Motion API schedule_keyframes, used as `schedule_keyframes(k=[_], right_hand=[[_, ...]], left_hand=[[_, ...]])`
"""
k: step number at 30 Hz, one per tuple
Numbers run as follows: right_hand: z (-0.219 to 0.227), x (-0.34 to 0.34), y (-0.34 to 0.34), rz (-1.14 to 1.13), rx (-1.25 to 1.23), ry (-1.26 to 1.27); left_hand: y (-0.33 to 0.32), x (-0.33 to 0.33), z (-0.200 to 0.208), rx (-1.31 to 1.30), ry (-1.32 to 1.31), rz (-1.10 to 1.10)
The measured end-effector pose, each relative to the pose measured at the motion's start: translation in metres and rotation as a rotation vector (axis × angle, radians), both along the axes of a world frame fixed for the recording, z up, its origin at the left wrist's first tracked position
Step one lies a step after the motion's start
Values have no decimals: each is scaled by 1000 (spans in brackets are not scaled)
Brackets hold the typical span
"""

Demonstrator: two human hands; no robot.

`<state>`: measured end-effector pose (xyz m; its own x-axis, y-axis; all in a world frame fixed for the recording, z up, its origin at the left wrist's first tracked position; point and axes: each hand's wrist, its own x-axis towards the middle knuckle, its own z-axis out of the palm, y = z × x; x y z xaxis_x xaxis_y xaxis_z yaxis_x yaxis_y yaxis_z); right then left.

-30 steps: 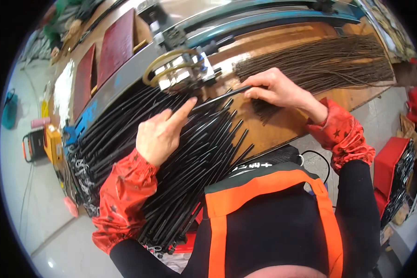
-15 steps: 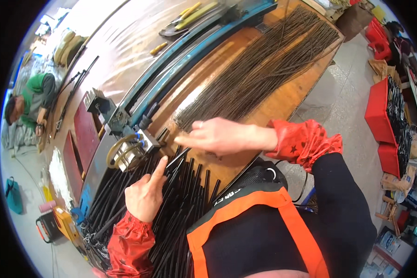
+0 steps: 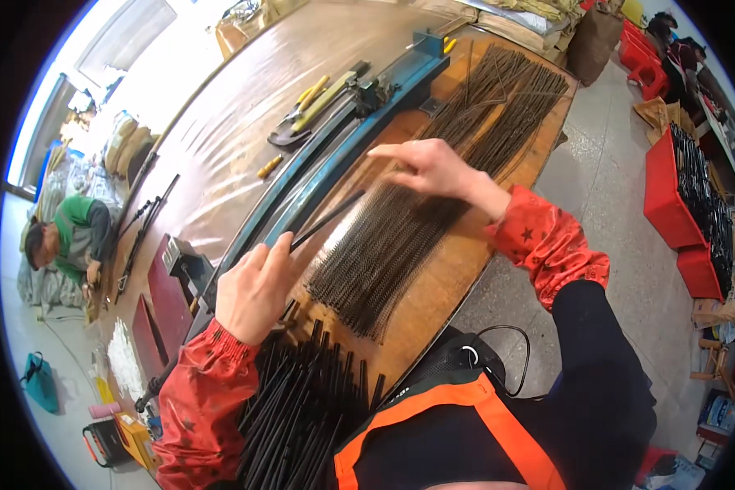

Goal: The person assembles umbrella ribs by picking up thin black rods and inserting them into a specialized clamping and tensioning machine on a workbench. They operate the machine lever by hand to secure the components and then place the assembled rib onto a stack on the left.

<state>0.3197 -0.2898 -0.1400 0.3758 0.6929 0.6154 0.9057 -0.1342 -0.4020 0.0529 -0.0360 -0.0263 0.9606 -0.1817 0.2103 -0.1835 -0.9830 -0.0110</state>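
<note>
My left hand (image 3: 256, 290) grips a thin black tube (image 3: 328, 219), which slants up and away to the right from its thumb and forefinger. Above the bench, to the right of the tube's far end, my right hand (image 3: 437, 167) hangs with thumb and forefinger apart; I see nothing between them. Its other fingers are partly hidden. Below it lies a wide bundle of long, thin coiled metal springs (image 3: 376, 253) on the wooden bench (image 3: 457, 261). Many loose black tubes (image 3: 290, 408) are heaped below my left hand, beside my body.
A blue metal rail (image 3: 327, 167) runs along the bench, with yellow-handled tools (image 3: 306, 106) behind it. Red bins (image 3: 665, 192) of black rods stand on the floor at right. Another person in green (image 3: 75, 220) works at the far left.
My left hand has lifted the tube up and away from the machine end and the heap. My right hand has moved away over the springs, apart from the tube. The view has shifted.
</note>
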Motion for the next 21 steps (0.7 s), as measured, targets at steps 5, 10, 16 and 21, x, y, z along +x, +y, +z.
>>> schedule_keyframes(k=[5, 10, 16, 21], right_hand=[[23, -8, 0, 58, -96, 105], [-2, 37, -17, -201, -170, 61], [-10, 28, 13, -6, -61, -131], [-11, -11, 31, -36, -12, 14]], left_hand=[[12, 7, -16, -39, 48, 58], [6, 18, -13, -59, -57, 25], [-4, 21, -10, -96, -30, -24], [13, 3, -20, -91, 33, 64]])
